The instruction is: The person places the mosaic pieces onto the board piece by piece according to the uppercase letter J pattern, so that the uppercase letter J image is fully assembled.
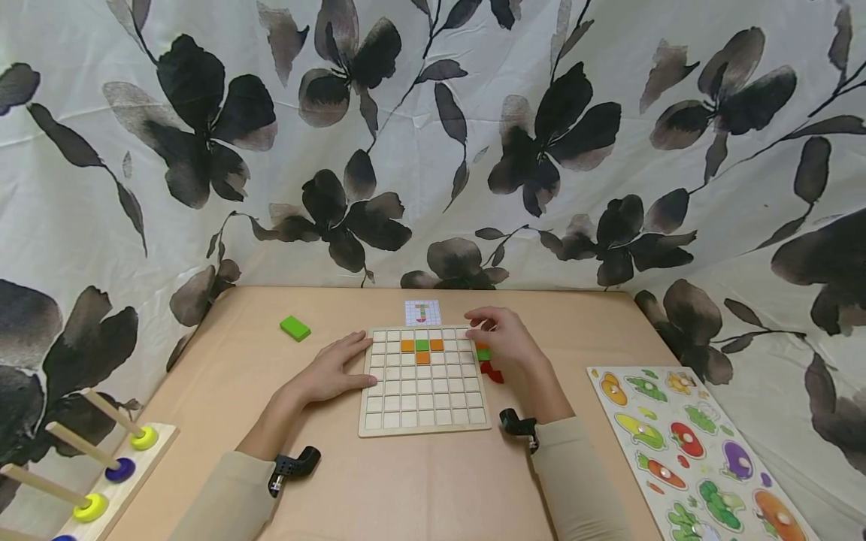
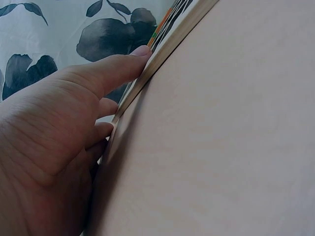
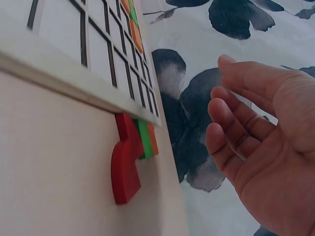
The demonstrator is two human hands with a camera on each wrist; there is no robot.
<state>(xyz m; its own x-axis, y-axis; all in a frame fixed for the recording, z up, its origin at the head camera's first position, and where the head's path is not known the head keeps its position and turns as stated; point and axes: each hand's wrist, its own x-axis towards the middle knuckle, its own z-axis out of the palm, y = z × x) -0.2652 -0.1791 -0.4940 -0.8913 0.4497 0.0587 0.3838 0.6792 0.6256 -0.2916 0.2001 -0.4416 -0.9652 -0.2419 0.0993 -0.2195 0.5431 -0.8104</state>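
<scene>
A wooden grid board [image 1: 424,398] lies on the table. Near its far side, orange squares [image 1: 407,346] and a green square [image 1: 422,346] make a small T shape. My left hand [image 1: 334,367] rests at the board's left edge; the left wrist view shows its thumb [image 2: 133,60] touching the rim. Over the board's right edge hovers my right hand [image 1: 507,342], fingers loosely bent and nothing in them. Beside that edge, partly below the hand, lie red pieces [image 3: 125,169], a green piece [image 3: 144,139] and an orange piece [image 3: 153,140].
A small pattern card [image 1: 422,312] lies just behind the board. Farther left is a green block [image 1: 295,328]. A wooden peg stand [image 1: 128,488] with rings occupies the near left, and a vegetable picture board [image 1: 704,451] the right. A floral cloth [image 1: 433,150] hangs behind the table.
</scene>
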